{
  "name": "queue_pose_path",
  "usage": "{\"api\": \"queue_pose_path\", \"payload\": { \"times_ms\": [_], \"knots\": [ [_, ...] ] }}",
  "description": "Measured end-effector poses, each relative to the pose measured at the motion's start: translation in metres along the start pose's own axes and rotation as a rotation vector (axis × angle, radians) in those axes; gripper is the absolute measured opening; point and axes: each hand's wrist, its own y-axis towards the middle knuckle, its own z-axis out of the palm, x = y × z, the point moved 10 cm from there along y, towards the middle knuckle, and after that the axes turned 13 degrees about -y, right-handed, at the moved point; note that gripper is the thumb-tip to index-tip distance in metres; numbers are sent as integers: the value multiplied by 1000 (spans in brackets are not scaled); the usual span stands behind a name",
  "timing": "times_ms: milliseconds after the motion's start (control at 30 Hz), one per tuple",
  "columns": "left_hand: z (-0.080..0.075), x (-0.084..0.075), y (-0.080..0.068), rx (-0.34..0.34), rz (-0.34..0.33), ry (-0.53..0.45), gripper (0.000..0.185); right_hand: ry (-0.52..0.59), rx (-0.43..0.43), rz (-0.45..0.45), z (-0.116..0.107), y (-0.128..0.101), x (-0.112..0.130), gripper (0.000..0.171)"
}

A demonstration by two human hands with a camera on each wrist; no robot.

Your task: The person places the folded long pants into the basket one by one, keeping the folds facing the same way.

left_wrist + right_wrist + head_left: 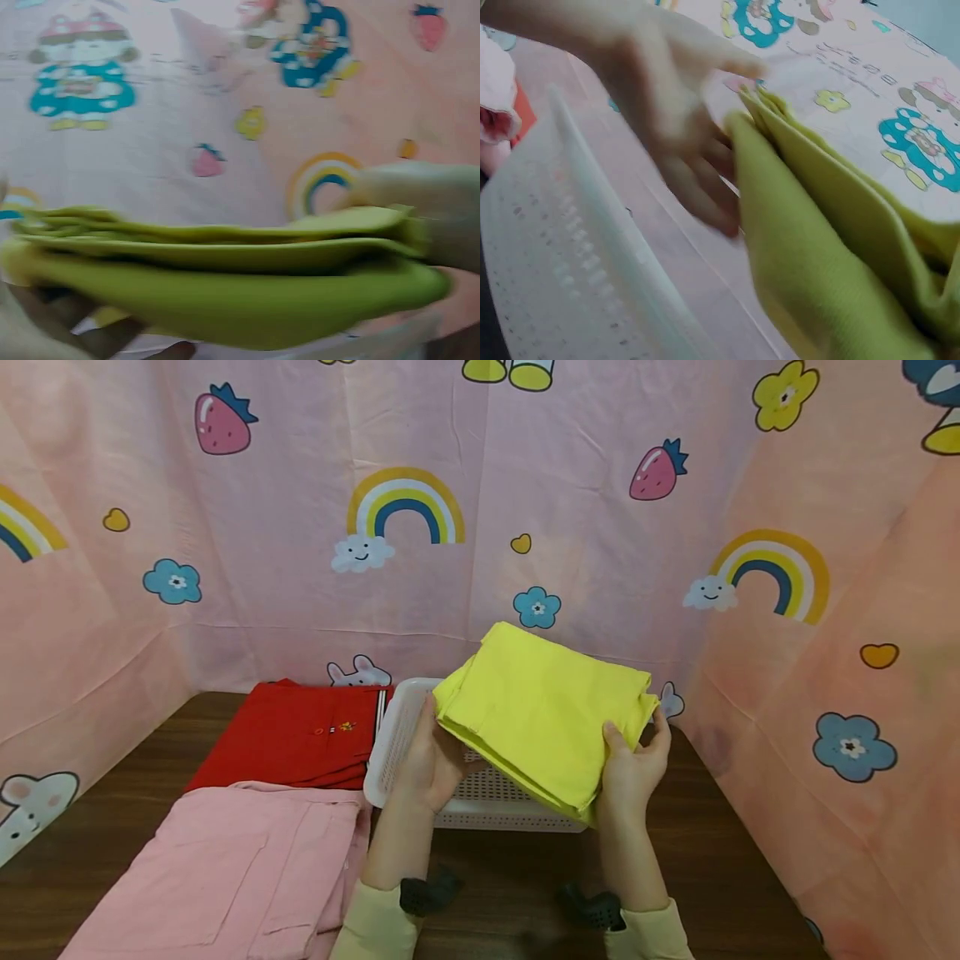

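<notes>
A folded yellow garment [543, 714] is held up in both hands, tilted, above a white perforated basket [510, 821]. My left hand [435, 764] grips its left edge, with the fingers reaching underneath. At the right edge my right hand [633, 768] holds it, thumb on the top face and other fingers partly hidden behind. Several stacked layers of the yellow cloth [225, 292] show edge-on in the left wrist view. Much of the basket's inside is covered by the garment in the head view.
Left of the basket lies a folded red garment [288, 735] with a small emblem. Nearer me is a folded pink garment [202, 868]. They rest on a dark wooden table [720, 877]. A patterned pink cloth [577, 485] hangs behind and at the sides.
</notes>
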Motion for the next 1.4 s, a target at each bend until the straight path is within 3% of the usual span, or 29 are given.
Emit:
{"api": "queue_pose_path", "payload": {
  "times_ms": [133,300,400,633,867,1033,1167,1300,1400],
  "knots": [
    [8,14,1,-13,72,-10,53,86,-40,-2,1,-7,-2,72],
    [0,28,-1,-186,147,-18,52,165,-71,-36,4,-15,1,71],
    [-4,33,-3,-241,167,-28,52,207,-76,-46,6,-20,2,70],
    [-9,28,-3,-266,245,-2,44,234,-33,-17,14,-25,0,71],
    [-17,23,-4,-327,299,-2,51,192,10,36,20,-23,-5,42],
    [-25,17,-5,-364,337,-41,49,137,129,189,27,-21,-12,37],
    [-29,13,-6,-387,320,-71,49,139,259,273,35,-22,-16,43],
    [-34,7,-6,-396,304,-92,50,213,371,340,45,-23,-20,51],
    [-37,2,-6,-392,309,-107,49,294,449,405,52,-24,-25,47]
  ]
}}
